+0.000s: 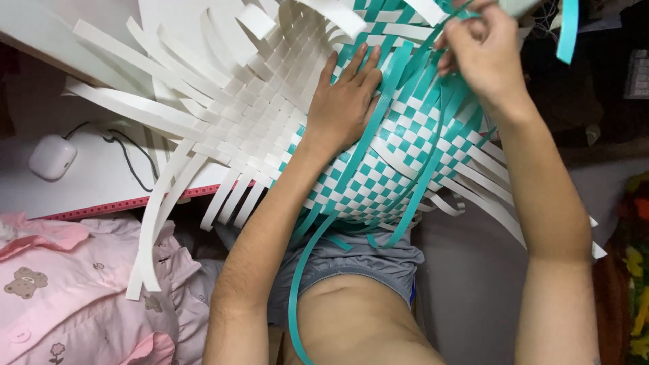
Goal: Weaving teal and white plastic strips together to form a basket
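A teal-and-white woven basket (378, 155) is steadied on the lap by the flat, open left hand (345, 101), a teal strip (443, 20) is pinched by the right hand (476, 47), and loose white strips (162, 196) overhang a table (94, 179) bearing a white earbud case (52, 157).

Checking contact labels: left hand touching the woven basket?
Touching. Head view shows the left hand pressed palm-flat on the woven basket, fingers spread over the teal strips.

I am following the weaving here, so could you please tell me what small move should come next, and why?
Probably draw the teal strip pinched by the right hand snug. The left hand lies flat on the basket, bracing it, and loose ends stick out.
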